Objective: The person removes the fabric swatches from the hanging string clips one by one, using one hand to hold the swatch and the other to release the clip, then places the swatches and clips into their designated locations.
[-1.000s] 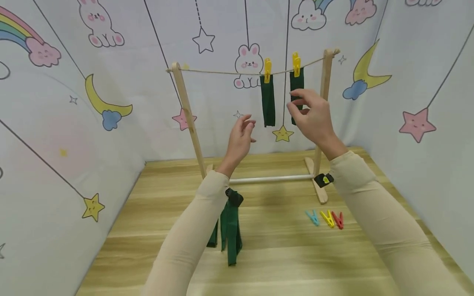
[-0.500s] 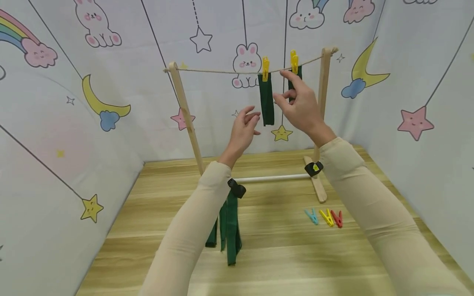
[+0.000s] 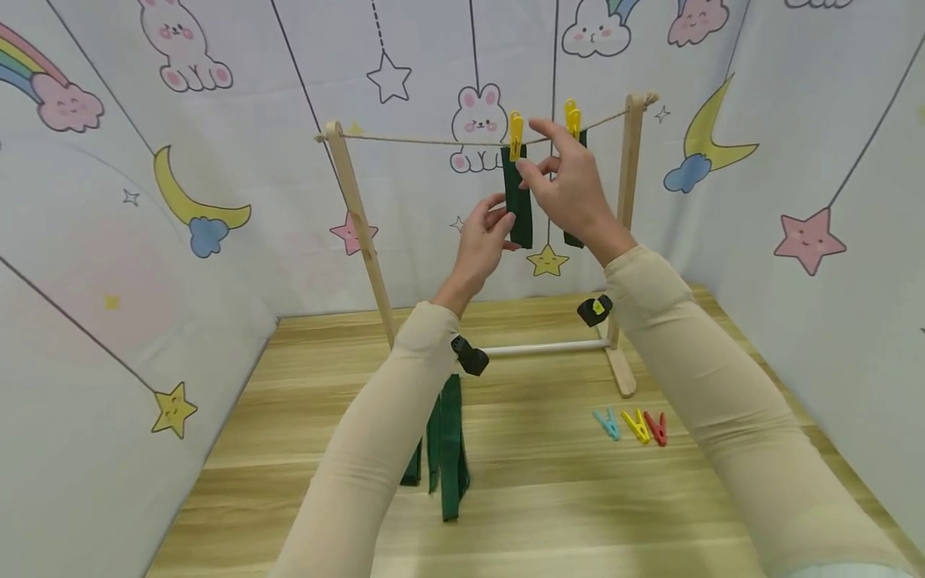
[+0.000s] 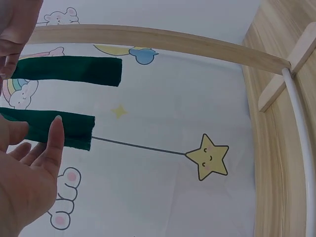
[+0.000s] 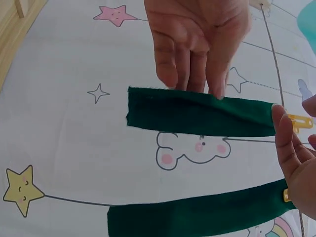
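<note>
Two dark green cloth strips hang from a string line [image 3: 419,141], each under a yellow clothespin. My left hand [image 3: 482,237] is at the lower part of the left strip [image 3: 522,229], its thumb at the near face and other fingers behind the strip's edge, loosely bent. My right hand [image 3: 571,185] is by the top of that strip, thumb at the cloth just below its clothespin [image 3: 516,136] and index finger raised beside the pin. Partly behind the right hand hang the second strip [image 3: 574,239] and its clothespin [image 3: 573,120].
A wooden frame [image 3: 357,217] with a white lower bar [image 3: 549,348] carries the line. On the table [image 3: 549,498] lie more green strips [image 3: 451,457], partly under my left arm, and blue [image 3: 609,424], yellow [image 3: 637,425] and red [image 3: 657,429] clothespins. Printed cloth walls stand around.
My right hand has moved left and up, from the second strip to the top of the left one. My left hand has moved right and up to the left strip's edge.
</note>
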